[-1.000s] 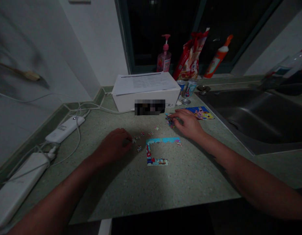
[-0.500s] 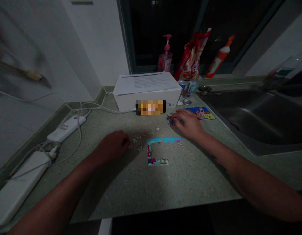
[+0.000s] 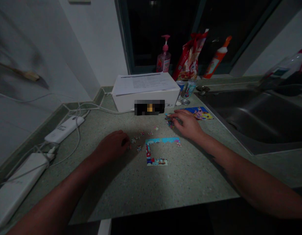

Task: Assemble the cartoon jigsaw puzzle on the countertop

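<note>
A partly joined jigsaw puzzle [image 3: 163,140] lies on the counter as a C-shaped border, its gap facing right. My right hand [image 3: 188,124] is at a small pile of puzzle pieces [image 3: 169,121], fingertips touching it, thumb and fingers apart. Left of the border my left hand [image 3: 114,145] rests on the counter, fingers curled in a pinch. A small puzzle piece [image 3: 128,148] shows at its fingertips, partly hidden. Several loose pieces [image 3: 139,148] are scattered between the left hand and the border. Beside my right hand lies a blue picture card [image 3: 202,113] with cartoon figures, partly covered.
A phone [image 3: 149,107] leans on a white box [image 3: 146,94] topped with papers. Two small cans [image 3: 189,88] stand beside it. A steel sink [image 3: 263,114] borders the right side. Power bank [image 3: 65,129], power strip [image 3: 21,182] and cables lie at left.
The view has shifted slightly. Both hands stay in nearly the same places, the right one still at the pile of pieces. The puzzle border looks unchanged.
</note>
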### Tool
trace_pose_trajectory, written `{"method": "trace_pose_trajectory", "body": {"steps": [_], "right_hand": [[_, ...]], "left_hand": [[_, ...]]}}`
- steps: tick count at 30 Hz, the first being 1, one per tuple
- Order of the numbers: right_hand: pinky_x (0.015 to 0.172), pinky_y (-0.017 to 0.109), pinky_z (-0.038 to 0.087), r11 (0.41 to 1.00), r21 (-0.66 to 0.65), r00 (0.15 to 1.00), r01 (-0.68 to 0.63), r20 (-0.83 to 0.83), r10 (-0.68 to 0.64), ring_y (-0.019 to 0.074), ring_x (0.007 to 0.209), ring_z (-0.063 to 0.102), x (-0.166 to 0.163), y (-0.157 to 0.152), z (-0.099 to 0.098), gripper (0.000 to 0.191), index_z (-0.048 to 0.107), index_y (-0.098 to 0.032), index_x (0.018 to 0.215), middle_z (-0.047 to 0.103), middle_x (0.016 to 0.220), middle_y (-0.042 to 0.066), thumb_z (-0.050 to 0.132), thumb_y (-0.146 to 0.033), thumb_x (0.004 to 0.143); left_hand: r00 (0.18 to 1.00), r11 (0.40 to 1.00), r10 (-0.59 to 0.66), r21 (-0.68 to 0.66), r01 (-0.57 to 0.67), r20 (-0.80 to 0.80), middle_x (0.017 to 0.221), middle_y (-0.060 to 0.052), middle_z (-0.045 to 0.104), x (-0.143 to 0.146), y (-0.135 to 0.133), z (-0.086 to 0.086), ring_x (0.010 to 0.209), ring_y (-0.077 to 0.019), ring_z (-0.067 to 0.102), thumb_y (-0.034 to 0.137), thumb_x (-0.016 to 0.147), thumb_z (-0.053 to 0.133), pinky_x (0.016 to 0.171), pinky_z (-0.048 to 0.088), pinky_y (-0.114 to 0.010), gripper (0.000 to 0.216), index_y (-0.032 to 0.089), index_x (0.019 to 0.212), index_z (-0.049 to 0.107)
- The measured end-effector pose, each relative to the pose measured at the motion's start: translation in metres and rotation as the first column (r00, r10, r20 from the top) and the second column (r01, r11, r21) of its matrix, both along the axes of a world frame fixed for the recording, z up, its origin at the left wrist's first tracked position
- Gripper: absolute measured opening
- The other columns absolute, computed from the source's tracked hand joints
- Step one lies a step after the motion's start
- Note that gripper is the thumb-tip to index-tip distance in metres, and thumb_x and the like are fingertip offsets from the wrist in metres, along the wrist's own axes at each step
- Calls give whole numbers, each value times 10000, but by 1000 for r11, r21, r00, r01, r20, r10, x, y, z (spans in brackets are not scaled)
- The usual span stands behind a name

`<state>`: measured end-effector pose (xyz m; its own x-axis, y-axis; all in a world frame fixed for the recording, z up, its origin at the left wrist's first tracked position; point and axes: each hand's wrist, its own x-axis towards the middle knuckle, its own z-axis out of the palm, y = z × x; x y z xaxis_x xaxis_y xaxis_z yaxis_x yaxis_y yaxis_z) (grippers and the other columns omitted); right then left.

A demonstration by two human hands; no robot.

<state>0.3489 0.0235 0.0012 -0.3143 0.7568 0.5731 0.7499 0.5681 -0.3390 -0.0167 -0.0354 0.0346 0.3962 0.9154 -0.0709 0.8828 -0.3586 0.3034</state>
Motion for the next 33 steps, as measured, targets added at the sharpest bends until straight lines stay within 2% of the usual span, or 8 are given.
{"method": "trace_pose_trajectory", "body": {"steps": [11, 14, 20, 26, 33], "right_hand": [[1021, 563, 534, 1000, -6, 1000, -7, -2, 7, 332, 1171, 684, 0, 0, 0, 273, 790, -239, 1108, 776, 1096, 121, 560, -254, 962], [1009, 555, 540, 1000, 13, 1000, -7, 1, 7, 334, 1151, 693, 0, 0, 0, 261, 788, -223, 1092, 779, 1073, 125, 567, -247, 956], [1000, 559, 544, 1000, 14, 1000, 0, 7, 0, 335, 1147, 692, 0, 1, -1, 253, 783, -221, 1087, 774, 1090, 129, 566, -248, 958], [1002, 563, 540, 1000, 14, 1000, -6, 4, 6, 340, 1150, 692, 0, 1, -1, 254, 785, -224, 1084, 777, 1076, 129, 566, -242, 956], [1029, 560, 519, 1000, 0, 1000, -19, 11, 19, 330, 1165, 687, 1, 0, 0, 256, 778, -237, 1093, 782, 1073, 107, 570, -220, 946]], "left_hand": [[997, 999, 35, -24, -33, 67, 978, -89, 709, 0, -1, 4, 872, -257, 645, 287, 882, 624, 784, 458, -380, 124, 230, 893, 734], [998, 999, 1, -39, 1, 64, 997, -85, 714, 3, -3, 7, 898, -255, 655, 277, 888, 611, 811, 475, -383, 147, 224, 934, 740], [981, 988, -110, -93, 126, 161, 1012, -67, 705, 17, -14, 10, 914, -239, 646, 364, 932, 641, 813, 489, -375, 194, 240, 1042, 742], [970, 984, -148, -68, 163, 191, 1028, -71, 695, 28, -20, 5, 943, -260, 632, 289, 916, 651, 837, 493, -408, 167, 256, 1059, 729], [977, 987, -134, -71, 147, 163, 1031, -64, 696, 28, -18, 0, 956, -254, 619, 285, 911, 641, 844, 487, -413, 167, 260, 1060, 711]]}}
